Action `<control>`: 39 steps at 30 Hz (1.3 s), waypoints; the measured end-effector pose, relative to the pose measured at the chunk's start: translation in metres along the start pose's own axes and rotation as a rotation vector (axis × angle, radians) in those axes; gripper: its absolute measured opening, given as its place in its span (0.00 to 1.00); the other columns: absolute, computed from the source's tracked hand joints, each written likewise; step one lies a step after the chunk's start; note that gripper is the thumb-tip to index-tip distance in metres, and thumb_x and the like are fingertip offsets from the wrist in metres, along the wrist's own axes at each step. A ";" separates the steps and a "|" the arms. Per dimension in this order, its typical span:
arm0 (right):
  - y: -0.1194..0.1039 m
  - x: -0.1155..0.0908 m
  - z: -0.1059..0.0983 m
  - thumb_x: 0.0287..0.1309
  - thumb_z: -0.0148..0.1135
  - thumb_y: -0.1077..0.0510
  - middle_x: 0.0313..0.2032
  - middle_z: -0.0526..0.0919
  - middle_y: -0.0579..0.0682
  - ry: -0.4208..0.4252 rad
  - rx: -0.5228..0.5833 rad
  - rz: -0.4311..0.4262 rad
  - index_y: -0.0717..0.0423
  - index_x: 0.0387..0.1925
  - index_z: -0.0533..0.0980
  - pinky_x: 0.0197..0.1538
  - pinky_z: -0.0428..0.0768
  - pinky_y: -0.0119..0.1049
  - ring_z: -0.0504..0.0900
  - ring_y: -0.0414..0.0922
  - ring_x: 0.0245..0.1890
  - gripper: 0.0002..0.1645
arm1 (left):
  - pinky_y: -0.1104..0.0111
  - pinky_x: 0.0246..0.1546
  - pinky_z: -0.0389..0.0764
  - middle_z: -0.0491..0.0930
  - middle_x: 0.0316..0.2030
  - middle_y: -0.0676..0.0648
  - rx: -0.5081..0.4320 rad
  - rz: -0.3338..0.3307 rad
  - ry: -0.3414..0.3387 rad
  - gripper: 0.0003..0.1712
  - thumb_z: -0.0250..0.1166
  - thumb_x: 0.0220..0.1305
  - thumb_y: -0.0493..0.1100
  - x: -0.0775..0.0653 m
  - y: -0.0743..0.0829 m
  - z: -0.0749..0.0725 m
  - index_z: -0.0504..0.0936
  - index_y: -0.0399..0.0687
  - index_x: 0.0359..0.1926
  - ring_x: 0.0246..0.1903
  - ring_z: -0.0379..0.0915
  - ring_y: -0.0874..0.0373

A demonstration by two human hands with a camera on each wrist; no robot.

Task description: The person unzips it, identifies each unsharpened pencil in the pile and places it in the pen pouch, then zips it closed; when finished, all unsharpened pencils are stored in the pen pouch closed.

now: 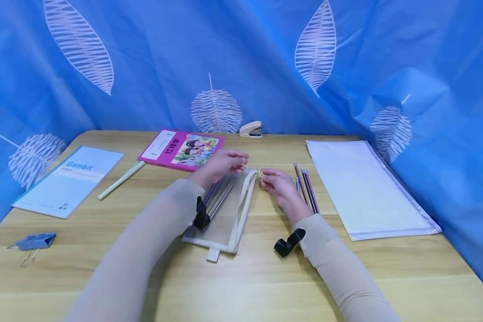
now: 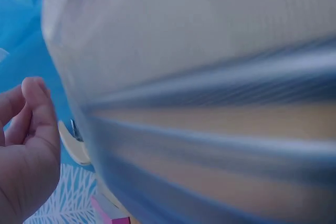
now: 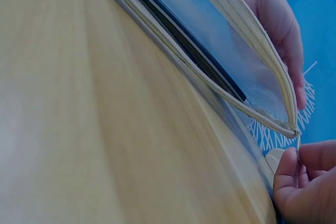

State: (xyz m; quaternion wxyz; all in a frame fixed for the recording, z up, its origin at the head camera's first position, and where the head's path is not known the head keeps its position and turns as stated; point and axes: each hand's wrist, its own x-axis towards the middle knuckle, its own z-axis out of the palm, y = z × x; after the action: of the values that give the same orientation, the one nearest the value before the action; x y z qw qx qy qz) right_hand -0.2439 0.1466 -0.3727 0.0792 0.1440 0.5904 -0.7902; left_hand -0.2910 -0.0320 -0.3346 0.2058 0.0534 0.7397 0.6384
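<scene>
A translucent zip pencil pouch [image 1: 229, 223] with cream edging lies at the middle of the table. Its zipper [image 3: 231, 95] gapes, and long dark pencils [image 3: 194, 51] show inside. My right hand [image 1: 279, 185] pinches the zipper pull [image 3: 298, 148] between thumb and fingers at the pouch's far end. Just left of that end, my left hand [image 1: 225, 165] hovers with loosely bent fingers and nothing seen between them. In the left wrist view, this hand [image 2: 31, 150] appears apart from the pouch edge. Several more pencils [image 1: 310, 190] lie right of my right hand.
A pink book [image 1: 165, 150] and a cream stapler [image 1: 251, 129] sit at the back. To the left are a blue notebook [image 1: 70, 181], a pale green pen [image 1: 121, 180] and blue binder clips [image 1: 36, 241]. A white document bag [image 1: 370, 188] lies to the right.
</scene>
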 end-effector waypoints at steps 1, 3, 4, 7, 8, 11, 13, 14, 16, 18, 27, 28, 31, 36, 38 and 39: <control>0.001 0.000 0.001 0.58 0.53 0.72 0.31 0.79 0.48 -0.002 0.002 0.004 0.69 0.56 0.68 0.37 0.79 0.25 0.78 0.40 0.30 0.22 | 0.73 0.37 0.79 0.76 0.51 0.37 0.040 0.004 -0.002 0.18 0.57 0.65 0.37 0.003 -0.002 0.000 0.75 0.37 0.55 0.33 0.74 0.60; 0.002 0.000 0.003 0.58 0.53 0.72 0.31 0.79 0.48 0.000 0.005 0.013 0.69 0.56 0.69 0.37 0.79 0.25 0.78 0.40 0.30 0.22 | 0.69 0.42 0.77 0.77 0.51 0.40 0.119 0.009 -0.003 0.17 0.58 0.64 0.38 0.007 -0.005 0.000 0.77 0.39 0.53 0.40 0.75 0.55; 0.003 0.000 0.003 0.58 0.53 0.72 0.31 0.79 0.48 0.000 0.005 0.017 0.69 0.56 0.69 0.37 0.79 0.26 0.77 0.40 0.30 0.22 | 0.67 0.45 0.76 0.77 0.51 0.42 0.153 0.011 -0.002 0.16 0.58 0.64 0.39 0.009 -0.006 0.000 0.78 0.41 0.52 0.44 0.74 0.54; 0.004 0.000 0.005 0.58 0.52 0.72 0.32 0.79 0.48 -0.003 0.007 0.016 0.69 0.56 0.69 0.38 0.79 0.26 0.77 0.40 0.31 0.22 | 0.62 0.55 0.72 0.78 0.51 0.44 0.212 0.029 -0.016 0.15 0.59 0.63 0.40 0.012 -0.007 0.001 0.80 0.44 0.50 0.53 0.71 0.51; 0.004 0.000 0.006 0.58 0.52 0.72 0.31 0.79 0.48 -0.007 0.013 0.016 0.69 0.56 0.69 0.38 0.78 0.26 0.77 0.40 0.30 0.22 | 0.61 0.58 0.70 0.78 0.50 0.45 0.235 0.036 -0.022 0.15 0.60 0.63 0.41 0.012 -0.008 0.001 0.80 0.45 0.50 0.54 0.70 0.51; 0.004 0.000 0.007 0.59 0.52 0.72 0.30 0.79 0.48 -0.022 0.027 0.010 0.70 0.56 0.68 0.37 0.78 0.25 0.77 0.39 0.29 0.22 | 0.61 0.59 0.67 0.79 0.50 0.46 0.324 0.064 -0.047 0.13 0.61 0.62 0.42 0.015 -0.009 0.002 0.82 0.46 0.47 0.54 0.69 0.54; 0.003 0.000 0.007 0.59 0.51 0.72 0.29 0.79 0.48 -0.028 0.038 0.007 0.70 0.56 0.68 0.36 0.78 0.25 0.76 0.39 0.28 0.22 | 0.63 0.56 0.68 0.80 0.49 0.46 0.368 0.077 -0.079 0.13 0.61 0.62 0.42 0.017 -0.010 0.002 0.83 0.45 0.46 0.51 0.70 0.54; 0.003 0.000 0.007 0.58 0.51 0.72 0.29 0.79 0.48 -0.027 0.044 0.006 0.70 0.56 0.68 0.36 0.78 0.25 0.76 0.39 0.27 0.22 | 0.64 0.53 0.68 0.80 0.48 0.46 0.383 0.077 -0.091 0.13 0.61 0.62 0.43 0.018 -0.011 0.002 0.83 0.45 0.46 0.48 0.70 0.55; 0.002 -0.001 0.008 0.58 0.51 0.73 0.28 0.79 0.48 -0.027 0.049 0.003 0.71 0.56 0.68 0.35 0.78 0.25 0.77 0.38 0.27 0.22 | 0.68 0.48 0.69 0.80 0.46 0.46 0.393 0.081 -0.113 0.12 0.60 0.62 0.42 0.019 -0.012 0.003 0.83 0.43 0.45 0.43 0.70 0.57; 0.002 -0.001 0.008 0.57 0.52 0.73 0.28 0.79 0.48 -0.023 0.054 0.001 0.70 0.55 0.68 0.36 0.78 0.25 0.77 0.39 0.27 0.22 | 0.70 0.41 0.69 0.80 0.44 0.45 0.384 0.078 -0.121 0.12 0.60 0.63 0.41 0.020 -0.012 0.004 0.82 0.41 0.44 0.38 0.69 0.58; 0.002 -0.003 0.008 0.56 0.56 0.72 0.33 0.79 0.46 -0.017 0.028 -0.003 0.68 0.57 0.68 0.39 0.77 0.26 0.77 0.39 0.31 0.24 | 0.74 0.27 0.68 0.78 0.34 0.48 0.347 0.063 -0.098 0.12 0.58 0.64 0.40 0.017 -0.013 0.005 0.81 0.38 0.44 0.27 0.65 0.60; 0.002 -0.003 0.008 0.56 0.55 0.72 0.33 0.78 0.46 -0.020 0.030 -0.001 0.68 0.57 0.68 0.39 0.77 0.26 0.77 0.39 0.31 0.25 | 0.73 0.28 0.68 0.78 0.35 0.48 0.343 0.061 -0.097 0.12 0.58 0.64 0.40 0.017 -0.013 0.004 0.81 0.38 0.44 0.27 0.65 0.60; 0.002 -0.003 0.007 0.56 0.55 0.72 0.33 0.79 0.46 -0.028 0.046 0.005 0.68 0.57 0.67 0.40 0.77 0.26 0.77 0.39 0.32 0.25 | 0.73 0.30 0.68 0.78 0.37 0.47 0.329 0.058 -0.099 0.12 0.57 0.65 0.40 0.017 -0.013 0.004 0.81 0.38 0.44 0.29 0.66 0.60; 0.002 -0.002 0.007 0.57 0.54 0.73 0.34 0.79 0.47 -0.045 0.047 0.002 0.67 0.57 0.68 0.43 0.78 0.27 0.78 0.41 0.35 0.25 | 0.73 0.32 0.68 0.78 0.39 0.46 0.304 0.039 -0.087 0.12 0.56 0.65 0.40 0.019 -0.015 0.003 0.81 0.38 0.44 0.32 0.66 0.59; 0.002 -0.003 0.007 0.57 0.54 0.72 0.35 0.79 0.47 -0.052 0.033 -0.006 0.68 0.57 0.68 0.42 0.78 0.27 0.78 0.41 0.36 0.24 | 0.73 0.33 0.68 0.79 0.40 0.46 0.301 0.036 -0.080 0.12 0.56 0.65 0.40 0.020 -0.015 0.003 0.81 0.38 0.44 0.33 0.67 0.59; 0.003 -0.003 0.007 0.57 0.54 0.72 0.35 0.79 0.47 -0.054 0.027 -0.009 0.68 0.57 0.68 0.42 0.78 0.27 0.77 0.41 0.36 0.24 | 0.73 0.33 0.68 0.79 0.41 0.45 0.300 0.034 -0.077 0.12 0.56 0.65 0.40 0.021 -0.015 0.004 0.81 0.38 0.44 0.34 0.67 0.58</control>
State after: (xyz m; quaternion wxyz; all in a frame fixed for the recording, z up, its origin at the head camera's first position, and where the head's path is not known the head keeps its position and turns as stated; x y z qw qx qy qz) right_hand -0.2414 0.1393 -0.3725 0.0895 0.1211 0.5781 -0.8020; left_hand -0.3056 -0.0243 -0.3544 0.2127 0.1204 0.8173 0.5218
